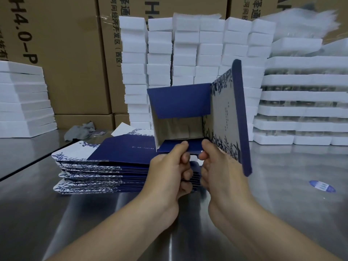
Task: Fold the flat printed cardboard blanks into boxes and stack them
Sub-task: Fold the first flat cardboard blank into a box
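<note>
A half-formed navy and white box [180, 108] with blue leaf print is held up above the steel table, its open end facing me and brown inside showing. A printed lid panel with a navy edge [226, 113] sticks out to the right. My left hand [169, 170] and my right hand [218, 162] both pinch the box's near bottom flap, thumbs on top. Left of my hands, a stack of flat printed blanks [98, 166] lies on the table.
Columns of white foam blocks [186, 59] stand behind the box, and more foam trays [301, 102] are piled at the right and far left. Brown cartons [71, 53] form the back wall. A grey rag [79, 129] and a blue sticker [322, 186] lie on the steel table [291, 185].
</note>
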Tool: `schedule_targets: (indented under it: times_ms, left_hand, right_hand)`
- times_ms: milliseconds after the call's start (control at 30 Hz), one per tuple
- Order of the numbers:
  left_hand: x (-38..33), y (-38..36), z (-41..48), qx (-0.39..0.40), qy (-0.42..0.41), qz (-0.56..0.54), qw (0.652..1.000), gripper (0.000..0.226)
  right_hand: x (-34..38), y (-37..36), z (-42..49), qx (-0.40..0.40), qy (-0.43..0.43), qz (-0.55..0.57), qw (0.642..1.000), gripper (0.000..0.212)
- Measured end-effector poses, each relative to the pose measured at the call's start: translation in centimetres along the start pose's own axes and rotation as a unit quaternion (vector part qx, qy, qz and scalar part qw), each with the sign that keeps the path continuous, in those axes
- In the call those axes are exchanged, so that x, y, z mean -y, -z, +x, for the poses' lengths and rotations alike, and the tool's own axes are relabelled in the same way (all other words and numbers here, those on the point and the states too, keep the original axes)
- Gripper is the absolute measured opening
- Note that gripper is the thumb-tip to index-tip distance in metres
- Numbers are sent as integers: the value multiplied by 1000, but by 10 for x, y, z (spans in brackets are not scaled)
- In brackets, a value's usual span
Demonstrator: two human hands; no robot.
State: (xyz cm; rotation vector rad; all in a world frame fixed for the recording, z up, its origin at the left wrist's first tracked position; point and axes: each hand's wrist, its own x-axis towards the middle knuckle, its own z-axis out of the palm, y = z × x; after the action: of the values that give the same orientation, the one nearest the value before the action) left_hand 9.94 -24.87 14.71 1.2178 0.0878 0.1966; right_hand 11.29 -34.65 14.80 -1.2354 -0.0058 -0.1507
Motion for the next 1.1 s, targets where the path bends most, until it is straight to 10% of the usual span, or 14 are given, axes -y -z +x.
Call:
schedule_targets:
  times_ms: [433,667,833,1100]
  left_hand:
    - [1,0,0,33,-17,28,999,48]
    - [-15,11,13,-53,-64,19,996,52]
    - [-37,28,18,-114,-130,90,981,54]
    - [-45,27,11,-12,-308,105,945,31]
  right_hand:
    - [3,-2,-1,72,12,7,997,46]
    - [7,9,19,232,42,-265,935,25]
    - [13,22,30,79,168,-410,893,31]
    - [29,23,27,76,335,-284,895,52]
